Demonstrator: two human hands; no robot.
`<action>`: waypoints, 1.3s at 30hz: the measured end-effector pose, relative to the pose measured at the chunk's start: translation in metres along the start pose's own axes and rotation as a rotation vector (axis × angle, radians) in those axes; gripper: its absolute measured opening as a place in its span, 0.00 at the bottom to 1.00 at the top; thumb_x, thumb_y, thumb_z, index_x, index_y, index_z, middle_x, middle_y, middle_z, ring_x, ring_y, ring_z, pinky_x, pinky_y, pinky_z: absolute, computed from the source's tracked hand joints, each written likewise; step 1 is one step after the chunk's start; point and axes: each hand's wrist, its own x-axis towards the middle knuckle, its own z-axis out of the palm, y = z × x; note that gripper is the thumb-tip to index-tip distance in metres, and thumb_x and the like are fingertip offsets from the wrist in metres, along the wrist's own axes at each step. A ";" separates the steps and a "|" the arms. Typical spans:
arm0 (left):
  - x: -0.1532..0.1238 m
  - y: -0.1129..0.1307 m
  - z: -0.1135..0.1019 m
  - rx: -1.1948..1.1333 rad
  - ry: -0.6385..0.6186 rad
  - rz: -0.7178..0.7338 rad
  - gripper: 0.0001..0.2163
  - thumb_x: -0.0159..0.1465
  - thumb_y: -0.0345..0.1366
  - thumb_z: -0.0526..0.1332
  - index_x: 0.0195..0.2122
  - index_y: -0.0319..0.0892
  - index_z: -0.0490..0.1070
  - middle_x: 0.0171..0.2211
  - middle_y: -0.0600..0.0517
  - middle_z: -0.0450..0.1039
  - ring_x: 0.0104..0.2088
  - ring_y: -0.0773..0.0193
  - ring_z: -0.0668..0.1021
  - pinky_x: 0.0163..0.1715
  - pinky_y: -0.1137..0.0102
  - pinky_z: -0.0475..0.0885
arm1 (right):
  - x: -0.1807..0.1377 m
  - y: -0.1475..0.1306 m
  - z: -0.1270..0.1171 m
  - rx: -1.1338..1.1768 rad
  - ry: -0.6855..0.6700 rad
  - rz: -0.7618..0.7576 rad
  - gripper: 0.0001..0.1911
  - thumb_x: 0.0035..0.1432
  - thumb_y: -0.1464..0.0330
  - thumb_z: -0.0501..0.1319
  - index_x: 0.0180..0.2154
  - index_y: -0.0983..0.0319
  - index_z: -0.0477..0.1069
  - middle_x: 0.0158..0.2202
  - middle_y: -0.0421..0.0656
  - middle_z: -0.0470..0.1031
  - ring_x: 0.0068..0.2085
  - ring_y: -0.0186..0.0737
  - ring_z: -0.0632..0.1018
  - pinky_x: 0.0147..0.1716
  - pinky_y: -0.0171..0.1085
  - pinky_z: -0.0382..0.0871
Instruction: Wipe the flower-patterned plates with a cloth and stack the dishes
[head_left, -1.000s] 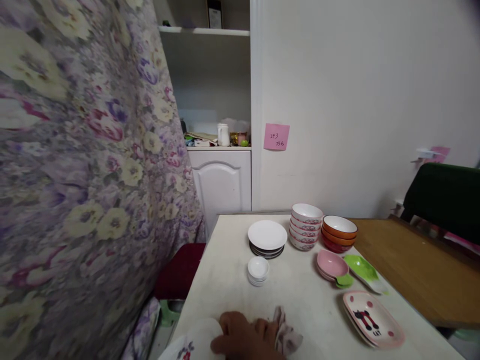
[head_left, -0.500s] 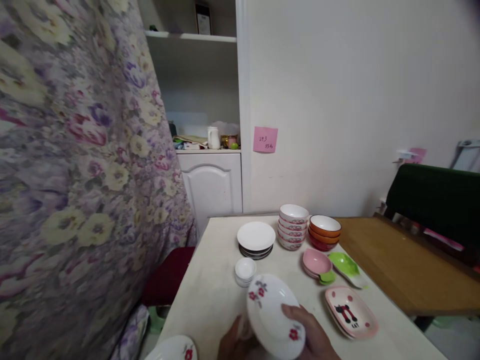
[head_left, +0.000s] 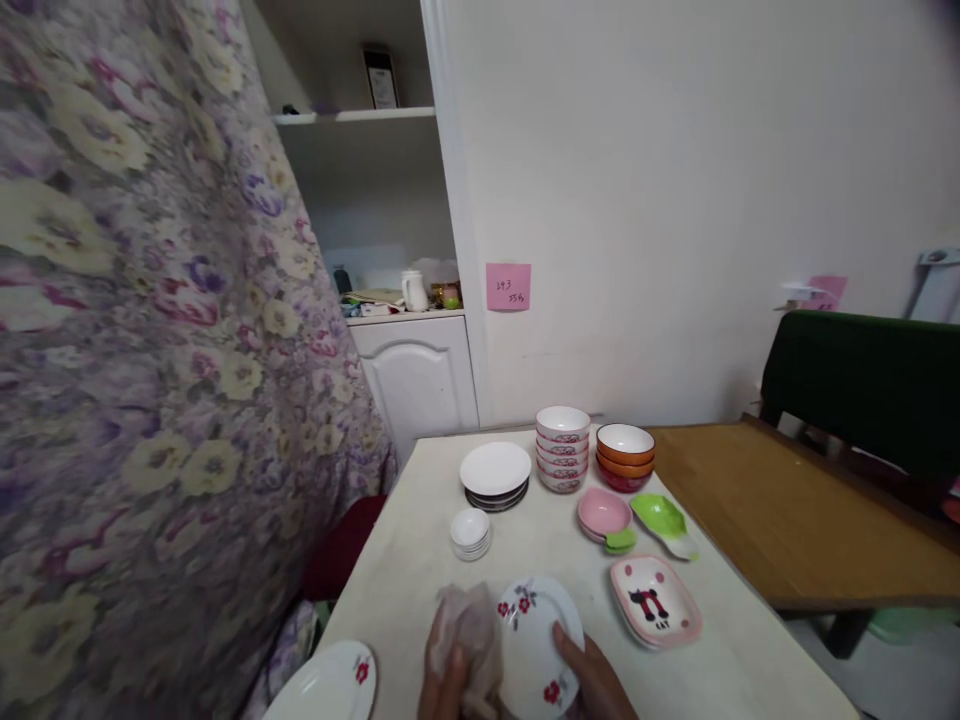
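Note:
My right hand (head_left: pixel 592 680) grips a white plate with red flowers (head_left: pixel 536 640) by its right side, thumb on the upper face. Bunched in my left hand (head_left: pixel 444 680) is a thin whitish cloth (head_left: pixel 471 625), close against the plate's left edge; whether it touches the plate I cannot tell. Another flowered white plate (head_left: pixel 330 685) lies at the lower left of the table, partly cut off by the frame. Just beyond my hands stands a stack of small white dishes (head_left: pixel 471 533).
On the white table (head_left: pixel 409 560) are stacked white plates (head_left: pixel 495 468), patterned bowls (head_left: pixel 562 448), orange bowls (head_left: pixel 625 455), pink dishes (head_left: pixel 604 513), a green leaf-shaped dish (head_left: pixel 664 522) and square cat dishes (head_left: pixel 656 602). A brown table (head_left: pixel 795 510) adjoins on the right; a flowered curtain (head_left: pixel 180 350) hangs left.
The cloth in my left hand has come up into view beside the plate. The held plate sits slightly lower and more upright. My head view has tilted and shifted a little.

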 end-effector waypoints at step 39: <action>-0.020 0.053 0.068 1.023 -0.503 0.371 0.24 0.68 0.45 0.43 0.61 0.42 0.60 0.63 0.45 0.60 0.63 0.54 0.64 0.60 0.55 0.65 | -0.009 -0.022 0.009 0.255 -0.194 0.198 0.30 0.42 0.49 0.68 0.41 0.64 0.77 0.42 0.51 0.82 0.49 0.53 0.77 0.47 0.49 0.70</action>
